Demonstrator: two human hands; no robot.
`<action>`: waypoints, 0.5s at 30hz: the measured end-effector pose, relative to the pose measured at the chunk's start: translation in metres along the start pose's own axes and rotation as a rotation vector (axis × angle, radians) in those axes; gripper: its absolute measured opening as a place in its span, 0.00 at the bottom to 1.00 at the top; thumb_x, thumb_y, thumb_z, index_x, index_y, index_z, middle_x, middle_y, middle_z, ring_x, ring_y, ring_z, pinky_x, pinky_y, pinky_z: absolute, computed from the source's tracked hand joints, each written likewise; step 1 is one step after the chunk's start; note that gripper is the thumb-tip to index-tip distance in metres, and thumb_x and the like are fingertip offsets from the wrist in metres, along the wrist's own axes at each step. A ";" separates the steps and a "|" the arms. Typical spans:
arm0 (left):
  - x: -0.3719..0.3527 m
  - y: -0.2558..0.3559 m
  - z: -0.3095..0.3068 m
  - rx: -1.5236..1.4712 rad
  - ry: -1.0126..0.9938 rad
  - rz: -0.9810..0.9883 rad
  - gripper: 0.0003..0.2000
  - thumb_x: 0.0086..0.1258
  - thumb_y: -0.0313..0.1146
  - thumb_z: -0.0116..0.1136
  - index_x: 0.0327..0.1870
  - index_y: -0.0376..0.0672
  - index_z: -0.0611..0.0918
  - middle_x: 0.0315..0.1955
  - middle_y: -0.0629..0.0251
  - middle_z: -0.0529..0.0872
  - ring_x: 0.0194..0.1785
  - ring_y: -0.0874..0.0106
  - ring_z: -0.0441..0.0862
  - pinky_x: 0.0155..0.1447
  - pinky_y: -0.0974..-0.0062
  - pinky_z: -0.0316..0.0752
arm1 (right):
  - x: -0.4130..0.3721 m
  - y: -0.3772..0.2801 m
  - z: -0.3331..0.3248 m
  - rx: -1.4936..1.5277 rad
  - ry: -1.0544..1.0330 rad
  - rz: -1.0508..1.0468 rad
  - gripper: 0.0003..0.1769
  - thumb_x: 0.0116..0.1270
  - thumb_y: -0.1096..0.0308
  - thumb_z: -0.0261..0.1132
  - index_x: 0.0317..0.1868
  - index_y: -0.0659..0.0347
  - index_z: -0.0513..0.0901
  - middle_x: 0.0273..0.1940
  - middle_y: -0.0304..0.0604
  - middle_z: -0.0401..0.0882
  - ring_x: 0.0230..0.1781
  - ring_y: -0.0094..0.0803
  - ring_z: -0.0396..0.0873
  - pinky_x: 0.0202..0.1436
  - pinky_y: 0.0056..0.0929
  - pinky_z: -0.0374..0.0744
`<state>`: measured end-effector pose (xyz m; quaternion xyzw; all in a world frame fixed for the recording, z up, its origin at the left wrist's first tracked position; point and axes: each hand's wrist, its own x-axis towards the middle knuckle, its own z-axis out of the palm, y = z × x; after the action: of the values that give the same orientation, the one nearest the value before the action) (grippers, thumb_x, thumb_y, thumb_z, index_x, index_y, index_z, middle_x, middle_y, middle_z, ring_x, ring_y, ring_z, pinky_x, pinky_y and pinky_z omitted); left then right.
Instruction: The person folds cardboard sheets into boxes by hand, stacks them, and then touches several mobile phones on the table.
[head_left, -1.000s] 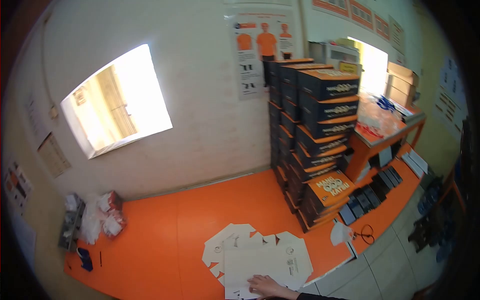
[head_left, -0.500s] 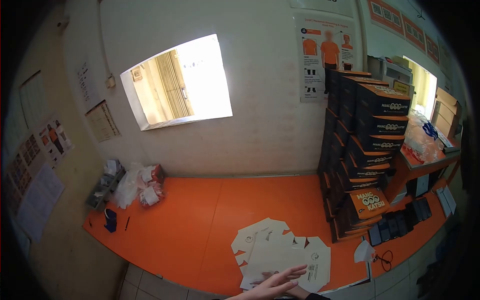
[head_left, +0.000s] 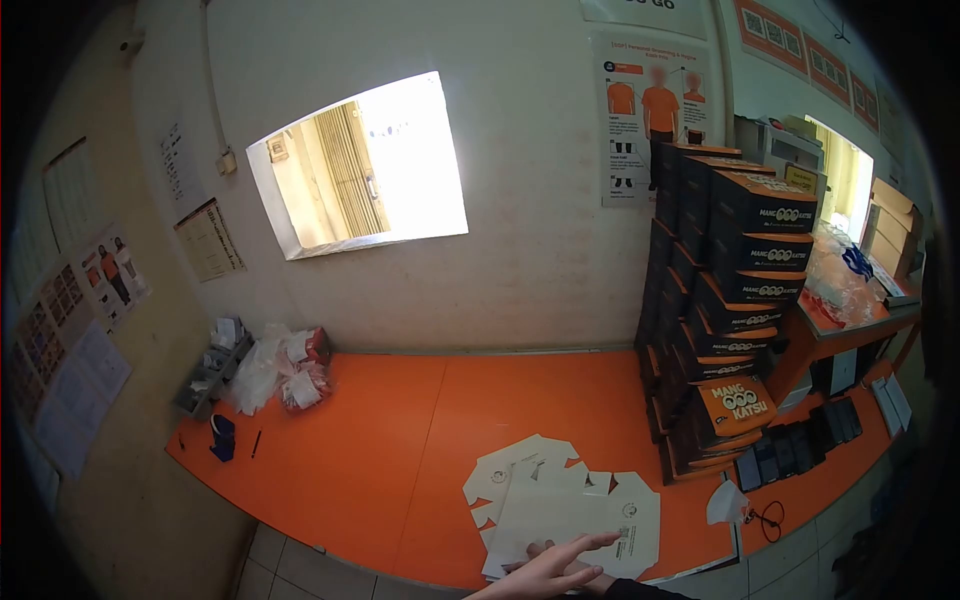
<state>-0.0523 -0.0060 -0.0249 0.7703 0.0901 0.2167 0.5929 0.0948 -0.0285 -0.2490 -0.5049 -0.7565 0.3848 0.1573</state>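
Flat, unfolded white box blanks (head_left: 550, 505) lie overlapping at the front edge of the orange table, with cut notches, tabs and small dark print. Over their lower part, my left hand (head_left: 560, 572) reaches in from the bottom with fingers stretched to the right and nothing in them. My right hand (head_left: 538, 552) comes from the black sleeve at the lower right and crosses beneath the left one. Its fingertips show spread on the card; the left hand hides most of the rest.
Tall stacks of black and orange boxes (head_left: 765, 250) stand right of the blanks. A white paper piece (head_left: 727, 503) and a dark cord (head_left: 768, 520) lie at the right edge. Plastic bags (head_left: 262, 370), a grey bin (head_left: 212, 375), a blue object (head_left: 222, 437) and a pen (head_left: 256, 443) are at left.
Both hands have shifted slightly right, and more of the black sleeve shows. The blanks stay in almost the same place.
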 end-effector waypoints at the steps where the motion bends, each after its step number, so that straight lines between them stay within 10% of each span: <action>1: 0.000 -0.002 0.002 0.015 -0.006 0.020 0.26 0.68 0.39 0.53 0.64 0.37 0.65 0.56 0.50 0.74 0.62 0.61 0.69 0.64 0.66 0.62 | 0.000 0.000 0.000 0.000 0.006 0.003 0.13 0.54 0.56 0.64 0.39 0.51 0.81 0.45 0.48 0.75 0.48 0.45 0.72 0.47 0.42 0.73; 11: 0.008 -0.008 -0.011 0.089 -0.150 -0.310 0.28 0.67 0.43 0.53 0.67 0.53 0.61 0.61 0.53 0.66 0.66 0.55 0.63 0.65 0.58 0.62 | 0.001 0.002 -0.003 0.027 0.067 0.053 0.11 0.56 0.60 0.62 0.39 0.52 0.81 0.41 0.48 0.76 0.44 0.45 0.73 0.45 0.42 0.74; 15: 0.003 -0.015 -0.007 0.758 0.285 -0.072 0.24 0.68 0.40 0.53 0.65 0.51 0.66 0.59 0.51 0.67 0.62 0.51 0.66 0.64 0.58 0.62 | 0.010 -0.016 -0.032 0.153 0.315 0.160 0.10 0.57 0.61 0.62 0.39 0.52 0.81 0.40 0.48 0.77 0.42 0.45 0.74 0.45 0.42 0.74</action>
<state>-0.0512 0.0059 -0.0374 0.8930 0.2717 0.2518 0.2555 0.1004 -0.0093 -0.2178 -0.6038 -0.6485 0.3689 0.2807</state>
